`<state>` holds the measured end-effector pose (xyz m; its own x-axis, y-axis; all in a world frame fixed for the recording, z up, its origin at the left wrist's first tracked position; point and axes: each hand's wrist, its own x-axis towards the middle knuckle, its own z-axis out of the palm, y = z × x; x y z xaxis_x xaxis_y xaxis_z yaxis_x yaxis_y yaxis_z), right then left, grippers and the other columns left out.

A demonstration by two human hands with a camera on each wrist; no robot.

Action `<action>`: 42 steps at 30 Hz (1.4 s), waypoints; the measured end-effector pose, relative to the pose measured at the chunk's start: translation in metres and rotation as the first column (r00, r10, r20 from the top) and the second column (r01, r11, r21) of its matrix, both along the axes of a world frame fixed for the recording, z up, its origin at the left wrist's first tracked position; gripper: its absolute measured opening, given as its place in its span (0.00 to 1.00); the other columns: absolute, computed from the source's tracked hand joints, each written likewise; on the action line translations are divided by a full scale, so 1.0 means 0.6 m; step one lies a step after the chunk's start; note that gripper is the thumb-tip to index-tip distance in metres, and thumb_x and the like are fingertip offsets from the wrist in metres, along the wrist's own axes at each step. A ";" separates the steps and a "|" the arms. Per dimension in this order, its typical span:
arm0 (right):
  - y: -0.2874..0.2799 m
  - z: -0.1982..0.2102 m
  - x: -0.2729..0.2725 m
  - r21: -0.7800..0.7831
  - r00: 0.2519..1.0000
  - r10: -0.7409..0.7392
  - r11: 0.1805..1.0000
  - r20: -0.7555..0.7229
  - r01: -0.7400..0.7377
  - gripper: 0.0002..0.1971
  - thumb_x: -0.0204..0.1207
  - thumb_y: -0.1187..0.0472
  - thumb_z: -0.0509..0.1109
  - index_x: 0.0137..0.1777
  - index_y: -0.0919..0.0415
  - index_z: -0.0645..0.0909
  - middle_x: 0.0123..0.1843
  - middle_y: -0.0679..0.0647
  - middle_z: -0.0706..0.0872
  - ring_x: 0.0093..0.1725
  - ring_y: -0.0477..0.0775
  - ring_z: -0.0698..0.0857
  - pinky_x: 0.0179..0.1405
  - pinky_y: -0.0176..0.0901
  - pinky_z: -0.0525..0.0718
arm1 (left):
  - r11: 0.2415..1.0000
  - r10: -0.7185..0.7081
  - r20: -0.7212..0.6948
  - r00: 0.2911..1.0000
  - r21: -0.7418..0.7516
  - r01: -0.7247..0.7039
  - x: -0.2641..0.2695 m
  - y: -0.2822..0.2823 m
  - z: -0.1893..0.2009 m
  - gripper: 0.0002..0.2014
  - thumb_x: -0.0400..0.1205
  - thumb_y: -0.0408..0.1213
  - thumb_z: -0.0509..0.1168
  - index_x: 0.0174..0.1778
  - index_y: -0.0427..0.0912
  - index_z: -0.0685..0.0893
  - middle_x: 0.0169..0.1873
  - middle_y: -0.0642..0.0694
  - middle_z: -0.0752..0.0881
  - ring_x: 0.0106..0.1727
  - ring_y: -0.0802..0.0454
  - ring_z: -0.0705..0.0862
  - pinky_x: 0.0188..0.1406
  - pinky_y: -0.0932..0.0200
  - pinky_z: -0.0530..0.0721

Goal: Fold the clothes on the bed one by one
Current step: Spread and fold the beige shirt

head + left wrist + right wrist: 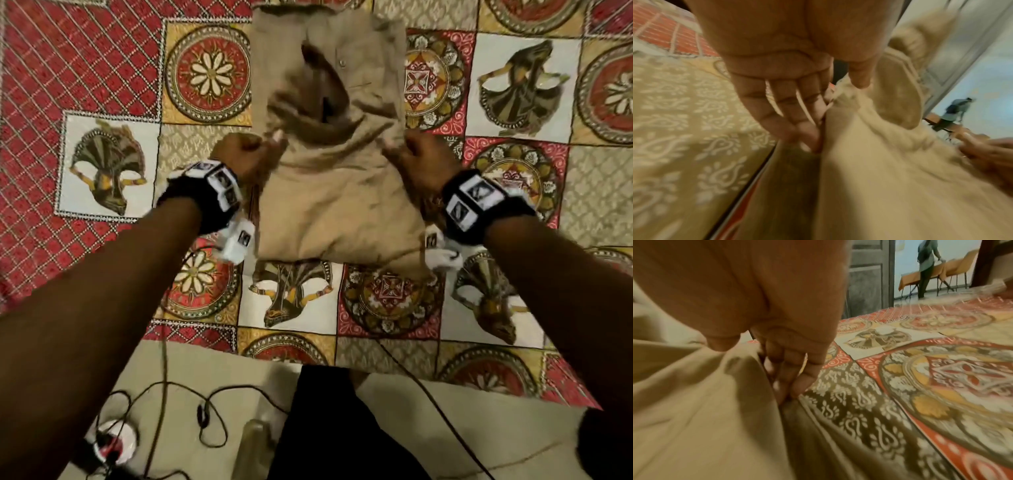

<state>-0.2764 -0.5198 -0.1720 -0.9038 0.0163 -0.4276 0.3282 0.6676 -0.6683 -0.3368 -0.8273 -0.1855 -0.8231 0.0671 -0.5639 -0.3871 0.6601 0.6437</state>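
**Both hands lifting beige shirt off bedspread**

Beige buttoned shirt (329,144) lies on the patterned bedspread (102,68), its middle raised. Left hand (241,154) pinches the shirt's left edge, thumb and fingers (797,120) clamped on cloth. Right hand (416,161) grips the shirt's right edge, fingers (795,374) curled on fabric. Cables (191,407) lie on the floor below the bedspread.

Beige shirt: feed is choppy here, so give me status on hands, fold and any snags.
Left hand and right hand each pinch a side edge of the beige shirt. Shirt mid-fold, bunched, on the bedspread. Nothing in the way.
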 end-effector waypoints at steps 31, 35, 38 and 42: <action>-0.111 -0.070 0.139 0.559 0.907 0.385 0.796 -0.172 -0.232 0.35 0.89 0.45 0.49 0.89 0.66 0.49 0.90 0.64 0.50 0.89 0.67 0.50 0.88 0.63 0.49 | 0.725 -0.607 -0.144 0.782 -0.504 0.470 0.137 0.017 -0.042 0.42 0.83 0.52 0.55 0.88 0.44 0.42 0.88 0.42 0.42 0.88 0.41 0.41 0.87 0.41 0.45; -0.162 -0.103 0.055 0.463 0.887 0.386 0.854 -0.254 -0.240 0.31 0.87 0.53 0.55 0.87 0.67 0.59 0.88 0.66 0.62 0.88 0.67 0.59 0.87 0.63 0.55 | 0.593 -0.784 -0.134 0.606 -0.449 0.669 0.040 0.086 -0.013 0.44 0.72 0.41 0.47 0.88 0.44 0.44 0.88 0.46 0.43 0.88 0.46 0.42 0.87 0.46 0.45; -0.135 -0.134 0.042 0.498 0.906 0.379 0.832 -0.188 -0.245 0.35 0.88 0.46 0.59 0.89 0.65 0.56 0.90 0.62 0.57 0.89 0.62 0.55 0.89 0.59 0.50 | 0.478 -0.856 -0.110 0.505 -0.538 0.694 -0.016 0.071 -0.067 0.37 0.86 0.44 0.56 0.88 0.45 0.44 0.88 0.47 0.45 0.88 0.45 0.46 0.86 0.44 0.48; -0.100 -0.137 0.054 0.579 0.928 0.316 0.802 -0.197 -0.149 0.49 0.83 0.28 0.56 0.89 0.67 0.54 0.90 0.62 0.55 0.90 0.60 0.53 0.88 0.60 0.52 | 0.523 -0.806 -0.091 0.585 -0.574 0.630 -0.071 -0.011 -0.117 0.49 0.79 0.72 0.52 0.88 0.47 0.41 0.88 0.47 0.45 0.88 0.42 0.47 0.84 0.38 0.50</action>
<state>-0.2439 -0.5797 -0.2540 -0.9871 -0.0551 -0.1504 -0.0230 0.9781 -0.2070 -0.3794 -0.8337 -0.2557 -0.7274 0.5409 -0.4222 0.5177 0.8365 0.1797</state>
